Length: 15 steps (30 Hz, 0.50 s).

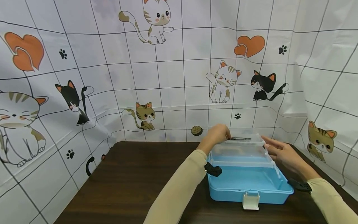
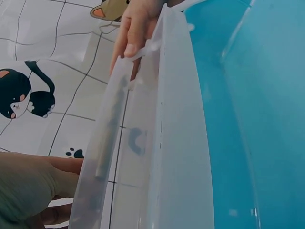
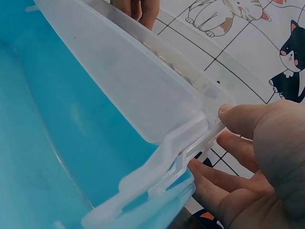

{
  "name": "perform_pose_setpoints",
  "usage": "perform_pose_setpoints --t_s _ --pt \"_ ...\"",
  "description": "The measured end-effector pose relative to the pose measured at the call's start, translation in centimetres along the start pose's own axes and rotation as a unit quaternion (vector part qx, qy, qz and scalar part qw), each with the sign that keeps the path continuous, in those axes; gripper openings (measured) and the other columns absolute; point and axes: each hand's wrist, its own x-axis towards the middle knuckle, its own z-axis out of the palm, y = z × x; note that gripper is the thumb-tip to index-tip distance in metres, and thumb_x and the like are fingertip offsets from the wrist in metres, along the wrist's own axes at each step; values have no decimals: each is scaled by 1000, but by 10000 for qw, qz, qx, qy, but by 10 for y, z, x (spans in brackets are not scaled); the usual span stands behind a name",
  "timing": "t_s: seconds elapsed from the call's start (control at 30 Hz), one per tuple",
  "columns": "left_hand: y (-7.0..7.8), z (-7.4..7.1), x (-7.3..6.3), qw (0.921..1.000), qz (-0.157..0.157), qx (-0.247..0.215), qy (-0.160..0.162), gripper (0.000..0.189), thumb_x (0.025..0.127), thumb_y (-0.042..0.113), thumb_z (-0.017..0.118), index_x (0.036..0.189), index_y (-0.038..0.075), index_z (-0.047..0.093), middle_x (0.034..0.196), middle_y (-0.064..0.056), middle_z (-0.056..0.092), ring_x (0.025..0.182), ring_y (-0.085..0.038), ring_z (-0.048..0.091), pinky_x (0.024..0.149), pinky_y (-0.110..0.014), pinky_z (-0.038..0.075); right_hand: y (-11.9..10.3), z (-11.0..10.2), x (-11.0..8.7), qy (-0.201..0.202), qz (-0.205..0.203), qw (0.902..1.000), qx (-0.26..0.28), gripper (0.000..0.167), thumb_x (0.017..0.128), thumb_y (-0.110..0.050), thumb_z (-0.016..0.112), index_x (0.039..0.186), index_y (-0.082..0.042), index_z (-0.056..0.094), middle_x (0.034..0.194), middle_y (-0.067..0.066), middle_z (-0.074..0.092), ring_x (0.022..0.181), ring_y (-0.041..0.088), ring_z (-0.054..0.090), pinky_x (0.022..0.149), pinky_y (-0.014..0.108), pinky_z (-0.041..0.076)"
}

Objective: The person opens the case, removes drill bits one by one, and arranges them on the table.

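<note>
Dark wooden surface [image 1: 134, 180] at seven o'clock; behind, a white grid-patterned sheet [image 1: 170, 74] printed with cats [image 1: 158, 15], orange hearts [image 1: 255, 43] at ten and two.

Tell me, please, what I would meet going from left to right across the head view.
White striped cat print, black-and-white cat print, brown cat print, left grip, white latch, right grip, another brown cat print.

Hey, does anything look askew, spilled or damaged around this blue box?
Nothing looks spilled or damaged. On the blue box, the white latch hangs open and the clear trays are raised, which suits an open box. Only the cat-print backdrop looks slightly askew: it's rippled, so its grid lines bend.
</note>
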Motion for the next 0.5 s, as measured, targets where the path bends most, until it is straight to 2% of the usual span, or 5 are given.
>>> perform_pose_setpoints --t_s 0.17,0.33,0.5 --pt "-2 -8 -3 9998 70 164 92 21 97 7 71 109 21 81 102 8 72 92 -8 64 65 -21 50 -2 0 1 -15 -83 10000 36 63 108 -37 53 162 -12 31 156 28 35 117 8 59 87 39 57" --pt "-4 -22 -10 9996 203 78 198 21 97 5 70 111 18 80 102 7 71 92 -8 63 68 -20 50 -3 0 3 -49 -159 9998 74 62 108 -36 52 161 -12 31 156 29 35 114 3 60 87 38 57" --pt "-7 -28 -16 9983 447 -22 374 20 97 7 69 110 18 80 96 8 70 85 -5 61 66 -19 48 1 2 -1 -13 -78 10000 -40 62 108 -37 52 162 -15 31 156 27 36 118 9 59 87 40 57"
